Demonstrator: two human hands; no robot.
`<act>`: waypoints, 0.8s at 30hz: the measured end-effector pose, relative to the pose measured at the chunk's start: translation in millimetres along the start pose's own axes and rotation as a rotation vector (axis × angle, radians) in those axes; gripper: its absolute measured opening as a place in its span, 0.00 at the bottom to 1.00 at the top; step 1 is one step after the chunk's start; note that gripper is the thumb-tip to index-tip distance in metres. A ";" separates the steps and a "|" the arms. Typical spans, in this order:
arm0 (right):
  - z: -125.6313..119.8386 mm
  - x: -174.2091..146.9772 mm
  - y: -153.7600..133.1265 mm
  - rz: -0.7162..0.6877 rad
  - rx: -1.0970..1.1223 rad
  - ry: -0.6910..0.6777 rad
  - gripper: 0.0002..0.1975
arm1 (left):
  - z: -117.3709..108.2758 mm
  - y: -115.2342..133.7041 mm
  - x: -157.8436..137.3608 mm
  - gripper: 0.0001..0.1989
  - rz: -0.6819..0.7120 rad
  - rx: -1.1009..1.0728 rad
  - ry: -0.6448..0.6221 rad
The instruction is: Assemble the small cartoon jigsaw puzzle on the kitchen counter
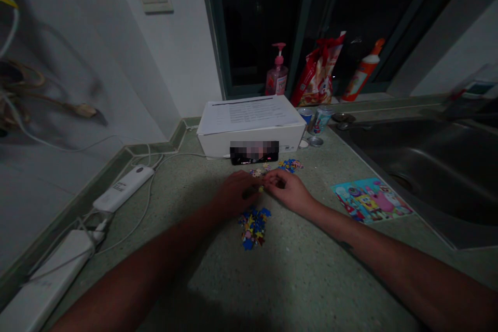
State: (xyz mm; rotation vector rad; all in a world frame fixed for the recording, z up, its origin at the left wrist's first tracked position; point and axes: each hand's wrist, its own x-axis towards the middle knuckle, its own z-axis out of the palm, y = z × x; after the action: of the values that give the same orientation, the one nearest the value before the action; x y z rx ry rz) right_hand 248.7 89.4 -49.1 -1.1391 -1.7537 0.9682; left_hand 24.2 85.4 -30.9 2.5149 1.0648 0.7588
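My left hand (239, 193) and my right hand (290, 190) meet over the counter, fingertips pinched close together. A small yellowish puzzle piece (261, 189) shows at the fingertips; which fingers press on it is partly hidden. Just beyond the fingers lie a few pale puzzle pieces (257, 172). Behind my right hand is a small heap of blue, yellow and pink pieces (290, 165). Nearer to me, below my hands, sits a larger pile of mostly blue and yellow puzzle pieces (253, 225).
A phone (254, 153) leans on a white box (218, 143) topped with papers. A cartoon picture card (371, 199) lies right, beside the sink (439, 166). Cans (321, 120) stand behind. A power bank (123, 188), cables and a power strip (58, 275) run along the left.
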 end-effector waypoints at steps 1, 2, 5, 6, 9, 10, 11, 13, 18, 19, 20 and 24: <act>0.4 0.2 0.4 0.003 0.011 -0.003 0.09 | 0.1 -0.3 0.1 0.15 0.003 0.004 -0.001; 0.8 0.3 0.5 0.005 0.027 -0.007 0.09 | 0.2 -0.7 0.2 0.14 0.008 0.007 0.001; 2.3 0.3 -0.1 0.007 0.087 -0.022 0.09 | 0.6 -1.2 0.3 0.12 0.017 0.008 0.012; 2.7 0.2 -0.4 0.008 0.099 -0.028 0.09 | 0.7 -1.3 0.3 0.11 0.015 0.006 0.016; 3.5 -0.3 -0.7 0.012 0.094 -0.058 0.08 | 1.5 -1.5 0.5 0.07 -0.009 0.002 0.026; 3.5 -0.4 -0.5 0.011 0.086 -0.069 0.08 | 1.8 -1.5 0.7 0.06 -0.018 0.002 0.028; 3.4 -0.4 -0.1 0.007 0.077 -0.074 0.08 | 2.1 -1.5 1.0 0.06 -0.025 0.004 0.026; 2.9 -0.3 1.0 -0.004 0.057 -0.057 0.08 | 2.3 -1.3 1.8 0.08 -0.040 0.012 0.020; 1.0 -2.0 0.2 -0.040 -0.085 0.014 0.07 | 1.7 -1.8 3.1 0.08 -0.103 0.038 0.075; 0.5 -3.4 -1.8 -0.063 -0.143 0.014 0.07 | 1.7 -2.4 3.0 0.08 -0.118 0.039 0.099; 0.0 -5.2 -4.5 -0.094 -0.213 0.007 0.07 | 1.7 -3.2 2.8 0.08 -0.132 0.038 0.126; -1.6 -15.0 -19.2 -0.221 -0.524 -0.050 0.04 | 2.7 -7.5 2.1 0.10 -0.160 0.022 0.231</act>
State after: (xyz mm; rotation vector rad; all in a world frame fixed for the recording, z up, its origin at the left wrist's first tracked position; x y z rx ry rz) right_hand 248.1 69.8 -34.4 -1.2044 -2.1938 0.4137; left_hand 22.7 91.8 -35.8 2.3666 1.3380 1.0123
